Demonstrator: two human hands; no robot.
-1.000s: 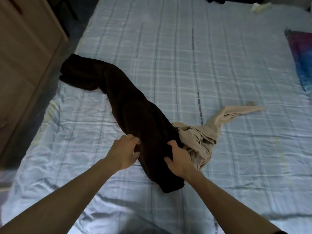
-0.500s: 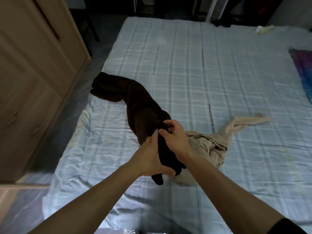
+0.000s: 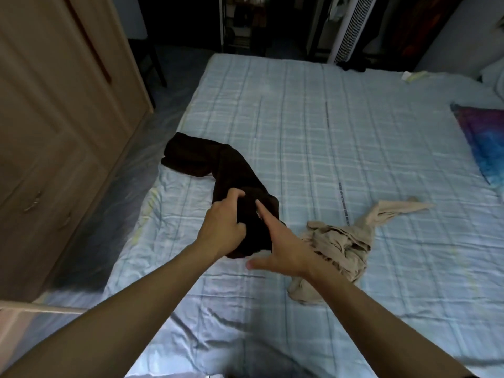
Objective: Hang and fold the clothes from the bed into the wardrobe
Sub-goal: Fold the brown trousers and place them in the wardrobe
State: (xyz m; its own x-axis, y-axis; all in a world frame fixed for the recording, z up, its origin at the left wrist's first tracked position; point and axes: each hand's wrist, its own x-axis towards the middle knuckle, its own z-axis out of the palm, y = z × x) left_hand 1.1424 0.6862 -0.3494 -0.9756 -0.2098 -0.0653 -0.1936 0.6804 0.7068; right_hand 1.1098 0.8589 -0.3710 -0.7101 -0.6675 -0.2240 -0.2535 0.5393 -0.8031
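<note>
A dark brown garment (image 3: pixel 218 165) lies bunched in a long strip on the left side of the bed (image 3: pixel 341 132). My left hand (image 3: pixel 222 226) grips the near end of it, fingers curled into the cloth. Beside it my right hand (image 3: pixel 275 245) is spread, index finger straight and pointing onto the dark cloth, thumb stretched out to the left. A crumpled beige garment (image 3: pixel 343 241) lies just right of my right wrist, one sleeve trailing to the right. The wooden wardrobe (image 3: pixel 54 132) stands at the left with its doors closed.
A purple-blue pillow (image 3: pixel 485 143) lies at the bed's right edge and a small pale item (image 3: pixel 413 76) near the far corner. A white slatted unit (image 3: pixel 351 28) and dark shelves stand beyond the bed. A narrow floor strip separates bed and wardrobe.
My right hand has let go of the dark garment and spread its fingers; the left hand keeps its grip. The head has lifted, showing more of the room.
</note>
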